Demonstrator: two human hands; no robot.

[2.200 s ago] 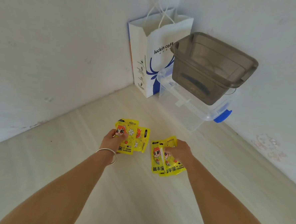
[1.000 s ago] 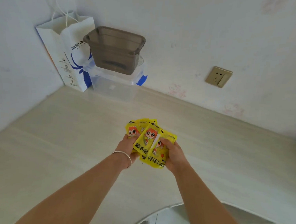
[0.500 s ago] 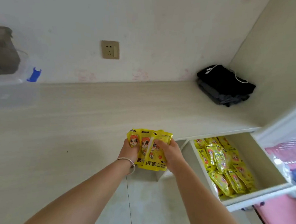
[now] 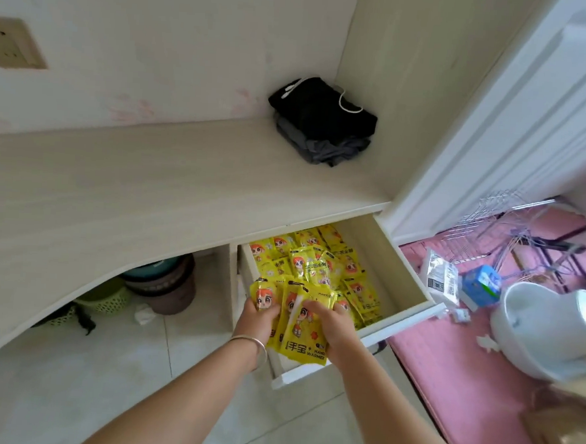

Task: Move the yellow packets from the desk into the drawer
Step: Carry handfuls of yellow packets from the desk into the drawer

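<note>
Both hands hold a bunch of yellow packets (image 4: 298,342) with a cartoon face, right over the near left part of the open drawer (image 4: 406,314). My left hand (image 4: 256,319), with a bangle on its wrist, grips the left packets. My right hand (image 4: 330,322) pinches the packets on the right from above. Inside the drawer lie several more yellow packets (image 4: 330,262), spread over its floor. The pale wooden desk (image 4: 132,191) runs above the drawer.
Folded dark clothes (image 4: 322,120) lie in the desk's back right corner. Stacked baskets and bins (image 4: 150,281) stand under the desk. A white door (image 4: 518,108) stands to the right, with a pink mat (image 4: 464,369), a white pot (image 4: 545,333) and wire hangers on the floor.
I have turned right from the desk corner. Both hands gathered the packets into one bunch and carried it from the desk top down over the open drawer.
</note>
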